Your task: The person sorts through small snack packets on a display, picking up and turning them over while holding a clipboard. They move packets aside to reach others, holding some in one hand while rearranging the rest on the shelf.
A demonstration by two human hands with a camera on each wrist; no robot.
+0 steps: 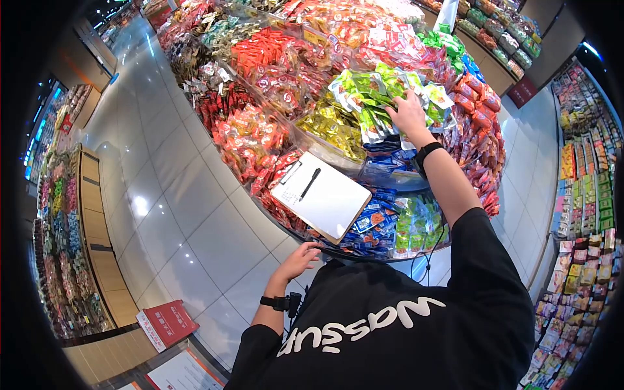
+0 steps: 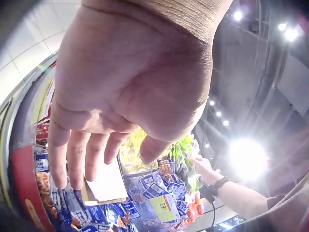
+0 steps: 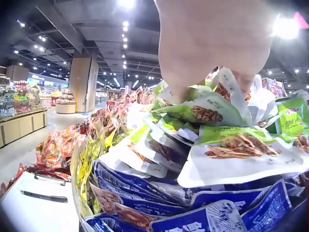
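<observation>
1. Right hand (image 1: 408,112): it lies on the heap of green packets (image 1: 364,88) at the far middle of the display (image 1: 338,252). In the right wrist view the fingers reach down among these packets. Whether they grip one cannot be told.
2. Left hand (image 1: 299,260): it is at the near edge of the display, just below the clipboard (image 1: 325,198). The fingers are straight and relaxed, and the hand holds nothing. Whether the fingertips touch the rim cannot be told.
3. Clipboard: it rests tilted on the packets at the near side, between the two hands. A pen (image 1: 309,184) lies on its white sheet, near the clip.
4. Surrounding stock: blue packets (image 1: 374,218) lie just right of the clipboard and below the green heap. Yellow packets (image 1: 335,130) lie left of the green heap. Red packets (image 1: 250,140) lie further left.
5. A tiled floor (image 1: 195,227) runs along the left of the display.
</observation>
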